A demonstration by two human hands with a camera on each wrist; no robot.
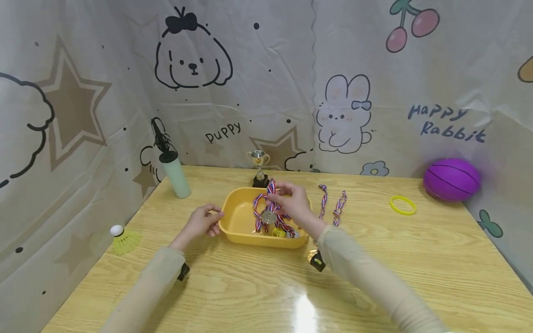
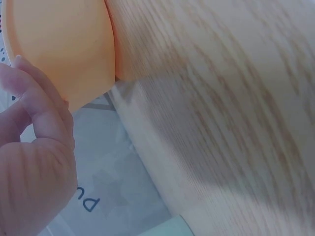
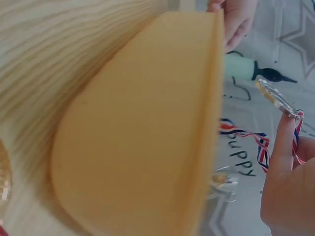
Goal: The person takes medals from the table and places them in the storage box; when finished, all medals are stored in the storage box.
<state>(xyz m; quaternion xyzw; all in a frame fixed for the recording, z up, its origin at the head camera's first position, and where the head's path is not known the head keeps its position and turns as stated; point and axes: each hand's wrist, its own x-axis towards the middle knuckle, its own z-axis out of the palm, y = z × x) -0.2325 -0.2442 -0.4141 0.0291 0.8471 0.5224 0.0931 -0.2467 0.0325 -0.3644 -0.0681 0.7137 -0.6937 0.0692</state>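
A yellow plastic basin (image 1: 237,218) stands mid-table. My left hand (image 1: 201,220) pinches its left end, thumb at the rim and fingers outside; the left wrist view shows the same grip on the basin wall (image 2: 64,44). Above the basin my right hand (image 1: 295,203) holds a silver medal by its red, white and blue ribbon (image 1: 271,188). The medal (image 3: 277,98) hangs by the fingers in the right wrist view. Inside the basin lie a gold medal (image 1: 278,232) and tangled striped ribbons. Another gold medal (image 1: 311,256) lies on the table, partly hidden by the right wrist.
Two knotted ribbons (image 1: 339,206) lie right of the basin, and a small trophy (image 1: 259,166) stands behind it. A green bottle (image 1: 178,178) and a yellow shuttlecock (image 1: 124,240) are at left. A yellow ring (image 1: 402,205) and a purple ball (image 1: 451,180) sit at right.
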